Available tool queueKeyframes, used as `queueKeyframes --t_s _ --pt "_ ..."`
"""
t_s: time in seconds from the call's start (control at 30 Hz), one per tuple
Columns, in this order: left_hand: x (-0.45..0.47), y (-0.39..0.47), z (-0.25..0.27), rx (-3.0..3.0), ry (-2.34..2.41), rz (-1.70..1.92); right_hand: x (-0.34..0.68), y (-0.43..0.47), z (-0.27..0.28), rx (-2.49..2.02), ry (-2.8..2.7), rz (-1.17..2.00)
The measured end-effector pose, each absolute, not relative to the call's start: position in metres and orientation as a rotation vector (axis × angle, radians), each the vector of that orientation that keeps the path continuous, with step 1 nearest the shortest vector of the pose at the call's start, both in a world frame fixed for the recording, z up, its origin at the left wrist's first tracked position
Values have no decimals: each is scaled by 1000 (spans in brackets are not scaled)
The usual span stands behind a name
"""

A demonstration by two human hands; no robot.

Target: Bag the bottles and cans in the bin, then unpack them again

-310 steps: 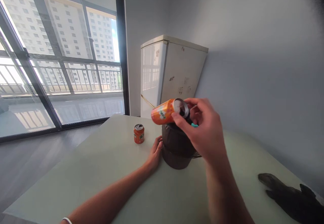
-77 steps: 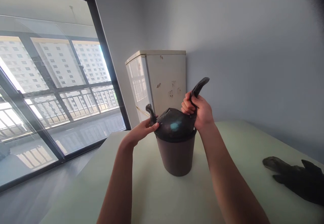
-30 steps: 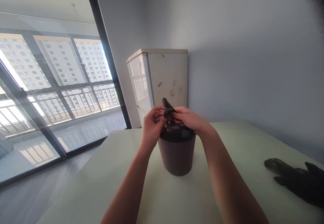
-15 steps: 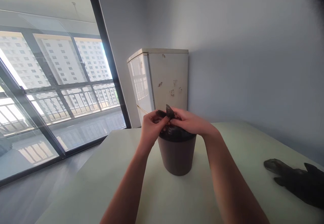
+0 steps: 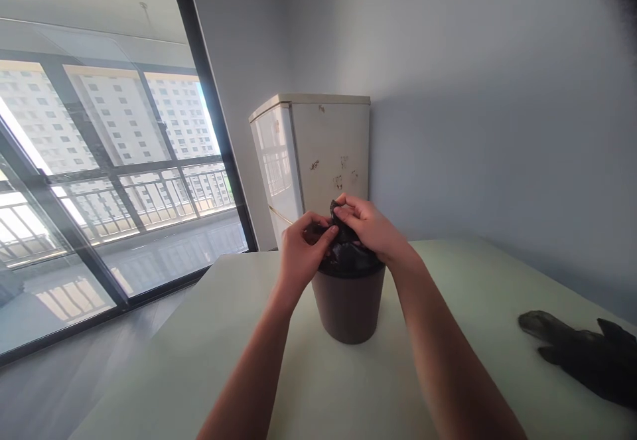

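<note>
A dark brown trash can (image 5: pixel 348 310) stands upright on the pale green table (image 5: pixel 199 354). A black plastic trash bag (image 5: pixel 346 259) lines it, folded over the rim and gathered above the opening. My left hand (image 5: pixel 304 247) pinches a gathered part of the bag at the left. Slightly higher and to the right, my right hand (image 5: pixel 367 222) grips a twisted end of the bag that points up between thumb and fingers. Both hands are close together over the can; some fingertips are hidden behind the plastic.
Another black plastic bag (image 5: pixel 587 354) lies crumpled at the table's right side. Behind the table stands an old white refrigerator (image 5: pixel 331 154) with worn stickers. A grey wall (image 5: pixel 472 128) rises at the right, and a sliding glass door (image 5: pixel 109 161) is on the left.
My right hand has risen a little, pulling one bag end upward. My left hand keeps its pinch almost in place. The can and the other bag stay put.
</note>
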State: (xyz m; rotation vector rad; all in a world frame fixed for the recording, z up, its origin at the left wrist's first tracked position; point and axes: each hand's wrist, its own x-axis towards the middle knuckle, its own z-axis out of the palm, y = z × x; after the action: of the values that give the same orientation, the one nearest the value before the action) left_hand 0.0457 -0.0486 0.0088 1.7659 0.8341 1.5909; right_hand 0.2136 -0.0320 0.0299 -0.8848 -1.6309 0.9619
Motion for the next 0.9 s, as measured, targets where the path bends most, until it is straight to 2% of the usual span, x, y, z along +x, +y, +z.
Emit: queueKeyframes --t_s 0.2,0.47,0.7,0.9 --pt "44 -52 9 1983 904 1594 207 -32 30 -804 -1557 950" --pt "44 -50 9 2093 1004 1805 220 -43 36 -697 -1599 889" --pt "44 -47 9 2376 893 1623 225 -51 39 -585 -1702 820" --pt "41 -48 12 2323 916 1569 228 -54 44 -585 -1820 652"
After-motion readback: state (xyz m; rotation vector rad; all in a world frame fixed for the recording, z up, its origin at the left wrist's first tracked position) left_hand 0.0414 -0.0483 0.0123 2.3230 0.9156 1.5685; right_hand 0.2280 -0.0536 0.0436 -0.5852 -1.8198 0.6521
